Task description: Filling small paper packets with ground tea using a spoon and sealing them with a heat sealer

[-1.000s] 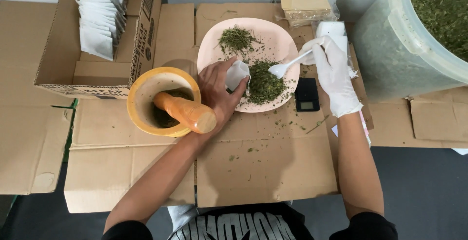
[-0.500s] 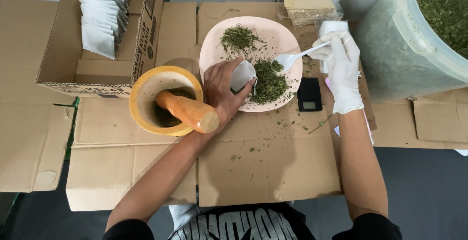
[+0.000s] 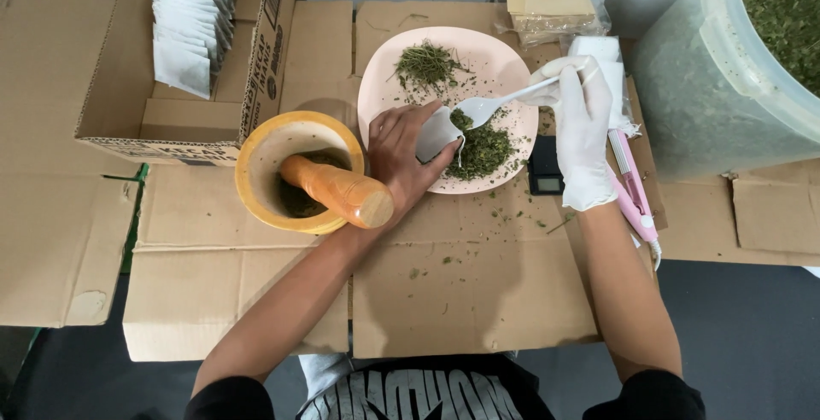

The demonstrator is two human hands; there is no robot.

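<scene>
Both hands closed: left hand (image 3: 400,157) pinches small white bag (image 3: 437,133); gloved right hand (image 3: 582,134) grips white spoon (image 3: 495,108) over plate (image 3: 504,66).

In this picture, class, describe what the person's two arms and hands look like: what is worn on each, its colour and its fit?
The left hand is bare, with no glove. The right hand wears a thin white disposable glove that ends at the wrist. Both forearms are uncovered; short black sleeves show only at the upper arms. No watch, ring or bracelet can be seen.
</scene>
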